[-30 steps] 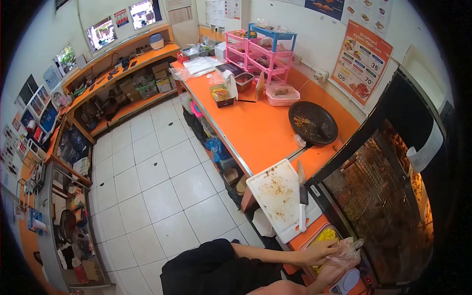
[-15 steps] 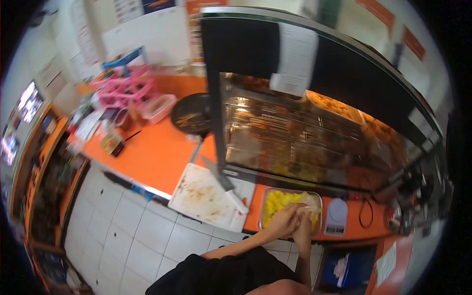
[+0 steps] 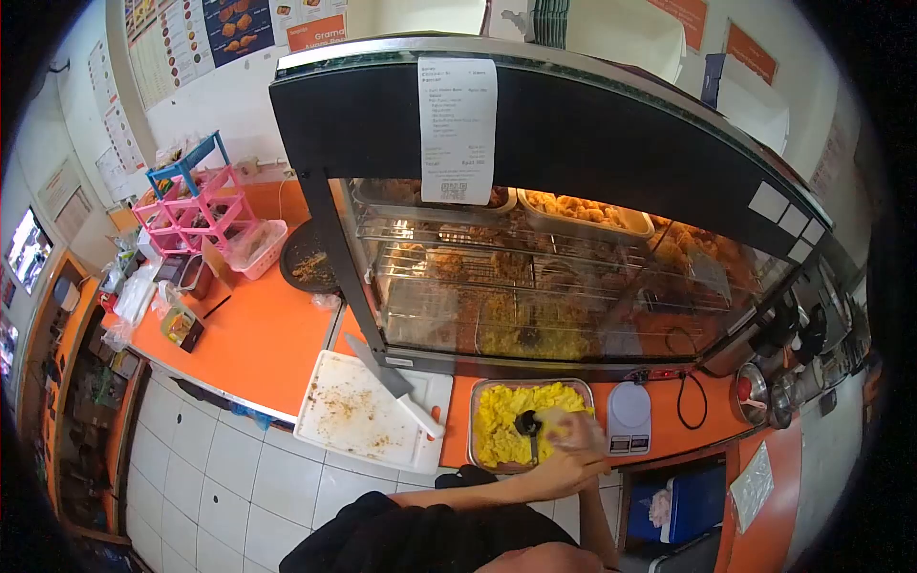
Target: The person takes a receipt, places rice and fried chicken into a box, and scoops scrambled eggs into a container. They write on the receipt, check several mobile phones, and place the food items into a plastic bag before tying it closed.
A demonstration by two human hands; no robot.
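Observation:
A metal tray [image 3: 475, 449] of yellow food sits on the orange counter in front of the glass warmer cabinet [image 3: 535, 277]. A black scoop [image 3: 527, 423] stands in the yellow food. My left hand [image 3: 557, 470] is at the tray's near edge, closed around the scoop's handle. Just above it at the tray's right side, my right hand [image 3: 583, 435] grips a thin clear plastic bag [image 3: 556, 420]. The two hands touch each other.
A white cutting board [image 3: 358, 415] with crumbs and a knife [image 3: 396, 387] lies left of the tray. A small white scale [image 3: 629, 418] stands to its right. A dark round pan [image 3: 308, 258], pink racks [image 3: 196, 205] and pots [image 3: 755, 393] line the counter.
The view has swung from the left counter to face the warmer cabinet. A black scoop now stands in the yellow food, with my left hand on it; the bag stays in my right hand.

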